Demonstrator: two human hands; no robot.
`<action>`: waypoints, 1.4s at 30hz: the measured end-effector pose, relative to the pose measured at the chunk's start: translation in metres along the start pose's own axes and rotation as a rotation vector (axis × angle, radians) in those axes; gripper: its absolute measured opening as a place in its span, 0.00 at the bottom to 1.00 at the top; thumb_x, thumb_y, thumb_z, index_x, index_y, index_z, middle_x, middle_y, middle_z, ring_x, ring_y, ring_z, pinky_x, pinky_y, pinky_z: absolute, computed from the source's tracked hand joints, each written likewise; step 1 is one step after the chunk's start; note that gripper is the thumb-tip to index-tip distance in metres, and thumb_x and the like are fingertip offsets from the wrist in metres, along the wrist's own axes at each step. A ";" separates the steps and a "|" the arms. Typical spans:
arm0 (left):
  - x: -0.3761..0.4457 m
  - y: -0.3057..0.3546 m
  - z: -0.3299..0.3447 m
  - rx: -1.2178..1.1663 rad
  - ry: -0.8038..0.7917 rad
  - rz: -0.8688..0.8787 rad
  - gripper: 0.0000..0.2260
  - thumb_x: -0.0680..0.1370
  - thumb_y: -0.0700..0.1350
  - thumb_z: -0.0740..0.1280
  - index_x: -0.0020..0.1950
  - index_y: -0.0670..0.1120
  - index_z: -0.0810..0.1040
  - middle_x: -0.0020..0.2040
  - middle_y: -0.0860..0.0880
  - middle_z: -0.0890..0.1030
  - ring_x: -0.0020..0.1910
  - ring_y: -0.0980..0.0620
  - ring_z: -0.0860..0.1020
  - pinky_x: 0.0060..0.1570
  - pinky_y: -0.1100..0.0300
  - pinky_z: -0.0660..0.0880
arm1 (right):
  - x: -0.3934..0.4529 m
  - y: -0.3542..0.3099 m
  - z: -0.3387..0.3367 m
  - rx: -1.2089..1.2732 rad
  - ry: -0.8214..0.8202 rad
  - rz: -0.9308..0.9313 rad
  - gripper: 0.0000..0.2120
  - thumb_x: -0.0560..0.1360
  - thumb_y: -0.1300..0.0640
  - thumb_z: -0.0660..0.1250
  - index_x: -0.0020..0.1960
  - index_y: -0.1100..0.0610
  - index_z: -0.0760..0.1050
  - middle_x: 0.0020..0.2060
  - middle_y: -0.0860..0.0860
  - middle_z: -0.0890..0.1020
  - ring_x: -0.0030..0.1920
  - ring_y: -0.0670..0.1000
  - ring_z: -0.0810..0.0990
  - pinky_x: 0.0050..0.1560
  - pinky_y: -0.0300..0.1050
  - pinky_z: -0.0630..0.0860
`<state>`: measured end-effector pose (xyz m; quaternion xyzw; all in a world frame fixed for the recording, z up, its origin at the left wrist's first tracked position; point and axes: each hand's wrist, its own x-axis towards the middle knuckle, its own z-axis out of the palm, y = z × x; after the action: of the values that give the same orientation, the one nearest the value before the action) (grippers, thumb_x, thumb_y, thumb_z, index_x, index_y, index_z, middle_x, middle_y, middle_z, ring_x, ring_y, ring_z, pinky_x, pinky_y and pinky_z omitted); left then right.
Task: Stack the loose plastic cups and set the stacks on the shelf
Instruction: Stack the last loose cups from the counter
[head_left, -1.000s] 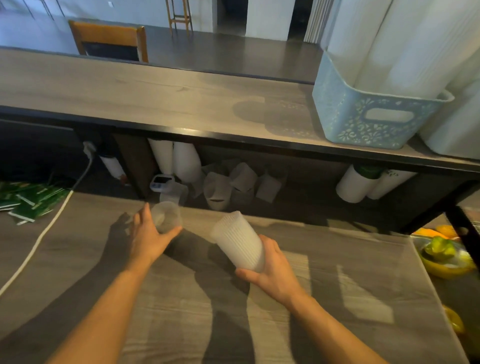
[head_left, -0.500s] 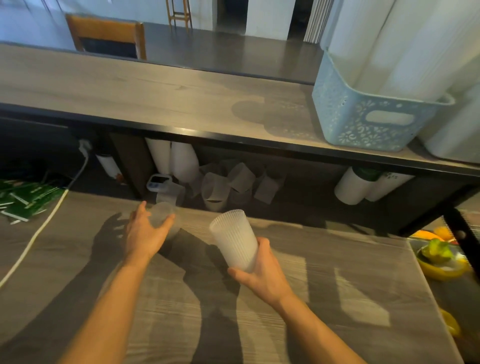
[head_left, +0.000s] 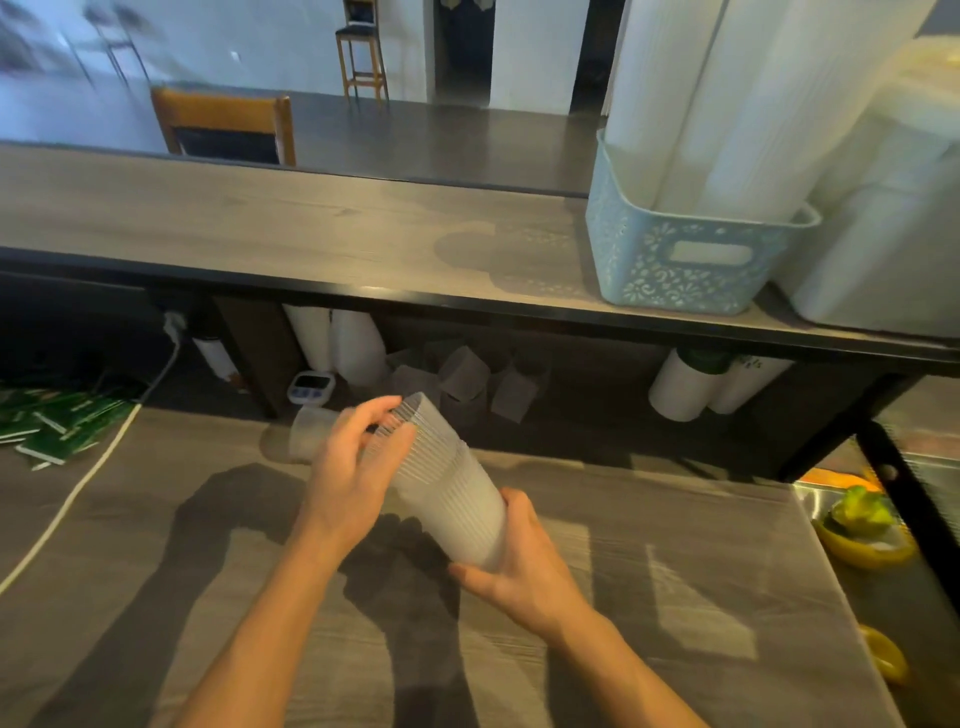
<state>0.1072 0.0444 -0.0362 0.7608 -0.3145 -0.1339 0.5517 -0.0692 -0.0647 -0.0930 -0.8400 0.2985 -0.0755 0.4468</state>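
Café counter (head_left: 311, 228), disposable cup stacks (head_left: 691, 104)

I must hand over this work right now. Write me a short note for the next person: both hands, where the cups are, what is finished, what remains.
Right hand: grips the base of the cup stack, which is tilted, open end away from you.
Left hand: fingers at the stack's open end; whether it holds a cup there I cannot tell.
Loose cup: lies on the counter, behind the left hand.
More loose cups: in the shelf under the upper counter.
Done: one stack built, in hand.
Left: add the loose cups, set the stack on the shelf.
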 end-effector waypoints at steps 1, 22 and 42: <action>-0.001 0.000 0.003 0.037 -0.024 0.020 0.27 0.70 0.64 0.63 0.65 0.53 0.76 0.56 0.55 0.78 0.54 0.58 0.78 0.55 0.55 0.75 | -0.002 0.001 -0.002 -0.005 0.009 -0.003 0.36 0.65 0.43 0.75 0.65 0.45 0.57 0.58 0.43 0.69 0.56 0.44 0.72 0.52 0.41 0.72; 0.000 -0.003 -0.012 0.374 -0.154 0.006 0.29 0.66 0.65 0.58 0.61 0.52 0.78 0.47 0.55 0.76 0.44 0.53 0.78 0.50 0.50 0.76 | -0.008 0.011 0.006 -0.131 -0.009 0.006 0.38 0.64 0.38 0.73 0.66 0.43 0.55 0.60 0.42 0.67 0.58 0.46 0.70 0.59 0.50 0.74; 0.003 -0.087 -0.027 0.154 0.340 -0.351 0.29 0.77 0.60 0.65 0.74 0.49 0.66 0.67 0.48 0.73 0.64 0.46 0.73 0.62 0.46 0.70 | 0.020 -0.004 0.034 -0.074 0.019 0.050 0.40 0.64 0.39 0.74 0.68 0.44 0.56 0.60 0.41 0.65 0.59 0.45 0.69 0.59 0.47 0.73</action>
<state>0.1532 0.0791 -0.1066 0.8551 -0.0897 -0.0736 0.5053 -0.0381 -0.0502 -0.1124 -0.8474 0.3264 -0.0609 0.4144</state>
